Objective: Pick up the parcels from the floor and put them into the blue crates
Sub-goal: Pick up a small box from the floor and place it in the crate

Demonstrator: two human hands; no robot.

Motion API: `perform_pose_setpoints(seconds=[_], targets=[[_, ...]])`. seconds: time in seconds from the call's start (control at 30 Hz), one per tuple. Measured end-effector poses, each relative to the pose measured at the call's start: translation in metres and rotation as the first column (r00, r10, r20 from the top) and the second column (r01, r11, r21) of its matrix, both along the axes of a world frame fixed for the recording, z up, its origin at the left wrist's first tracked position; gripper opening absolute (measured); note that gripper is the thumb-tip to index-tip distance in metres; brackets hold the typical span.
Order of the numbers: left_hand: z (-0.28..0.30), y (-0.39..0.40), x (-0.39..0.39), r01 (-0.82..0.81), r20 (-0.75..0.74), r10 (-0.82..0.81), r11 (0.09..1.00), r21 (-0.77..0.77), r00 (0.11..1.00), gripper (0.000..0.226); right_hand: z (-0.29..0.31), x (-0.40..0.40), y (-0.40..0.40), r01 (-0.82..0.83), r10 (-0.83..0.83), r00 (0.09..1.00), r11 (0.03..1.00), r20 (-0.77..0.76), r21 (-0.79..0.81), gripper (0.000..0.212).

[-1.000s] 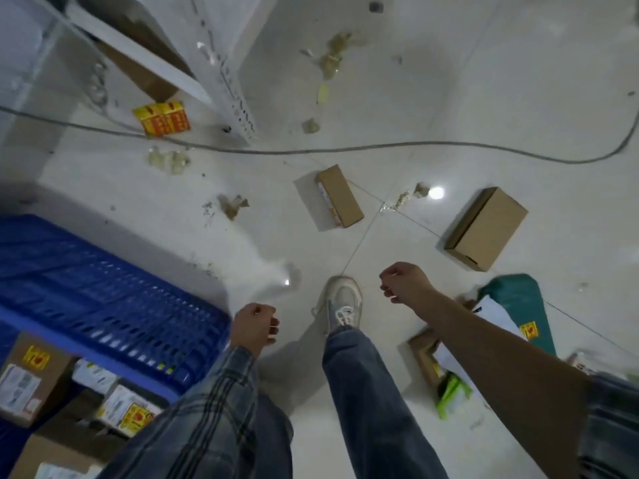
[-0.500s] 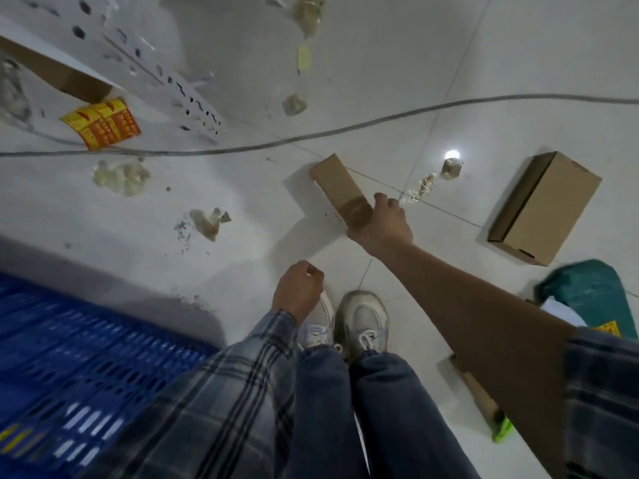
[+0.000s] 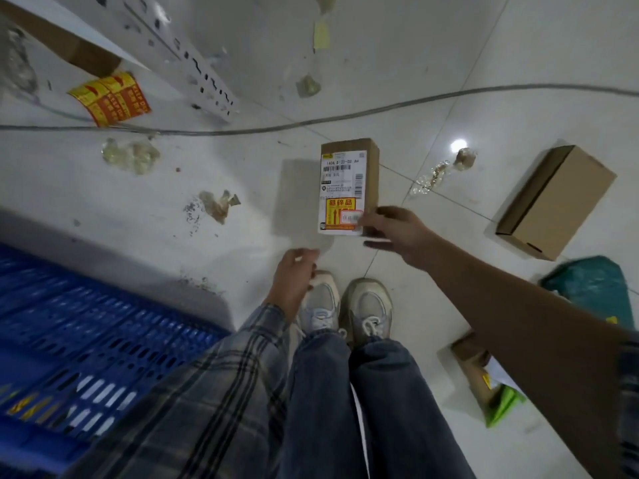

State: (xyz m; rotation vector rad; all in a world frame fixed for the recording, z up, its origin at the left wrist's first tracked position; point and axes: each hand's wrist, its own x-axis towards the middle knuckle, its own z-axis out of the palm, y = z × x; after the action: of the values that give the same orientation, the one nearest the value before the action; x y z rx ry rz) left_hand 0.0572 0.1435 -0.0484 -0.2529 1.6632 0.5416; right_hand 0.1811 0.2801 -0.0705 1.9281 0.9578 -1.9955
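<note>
A small brown parcel (image 3: 347, 181) with a white shipping label and a yellow-red sticker is tipped up off the white floor, label side facing me. My right hand (image 3: 397, 233) grips its near right corner, thumb on the label. My left hand (image 3: 294, 274) hangs loosely curled below it, above my shoes, holding nothing. The blue crate (image 3: 86, 340) shows its slotted wall at the lower left. A larger plain brown box (image 3: 553, 202) lies on the floor to the right. A teal parcel (image 3: 591, 281) and another small box (image 3: 477, 371) lie at the right, partly behind my arm.
A grey cable (image 3: 380, 112) runs across the floor beyond the parcel. A white perforated shelf post (image 3: 193, 67) and yellow-red stickers (image 3: 110, 98) are at the upper left. Crumpled tape scraps (image 3: 131, 155) litter the tiles. My shoes (image 3: 345, 309) stand close together.
My right hand reached the small parcel, took hold of it and turned it up so the label faces me. My left hand moved slightly forward. The view shifted closer to the floor.
</note>
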Motion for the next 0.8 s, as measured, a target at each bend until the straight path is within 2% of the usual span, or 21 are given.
perform_pose_setpoints(seconds=[0.07,0.17,0.3,0.47,0.6,0.8], targets=[[0.013,0.006,-0.005,-0.005,-0.015,0.007,0.997,0.074,1.0,0.052,0.025,0.012,-0.007,0.116,-0.136,0.98,0.983,-0.143,-0.142,0.035],[0.038,0.016,-0.01,0.011,0.018,-0.015,0.982,0.19,1.0,0.072,0.055,0.025,-0.017,0.11,-0.166,0.955,0.968,-0.247,-0.224,0.03],[0.073,0.023,-0.011,0.012,0.032,-0.022,0.96,0.281,0.999,0.056,0.088,0.034,-0.03,0.04,-0.108,0.953,0.971,-0.284,-0.236,0.028],[0.109,0.006,-0.003,-0.092,0.032,0.086,0.937,0.336,0.996,0.058,0.128,0.029,-0.032,0.072,-0.083,0.967,0.996,-0.24,-0.052,0.065],[0.141,-0.017,0.003,-0.225,0.065,0.216,0.907,0.357,0.974,0.066,0.165,0.016,-0.034,-0.066,0.077,0.954,0.997,-0.291,0.047,0.056],[0.18,-0.062,-0.009,-0.324,-0.007,0.355,0.861,0.393,0.935,0.04,0.199,-0.009,-0.056,-0.226,0.231,0.909,0.972,-0.345,0.055,0.058]])
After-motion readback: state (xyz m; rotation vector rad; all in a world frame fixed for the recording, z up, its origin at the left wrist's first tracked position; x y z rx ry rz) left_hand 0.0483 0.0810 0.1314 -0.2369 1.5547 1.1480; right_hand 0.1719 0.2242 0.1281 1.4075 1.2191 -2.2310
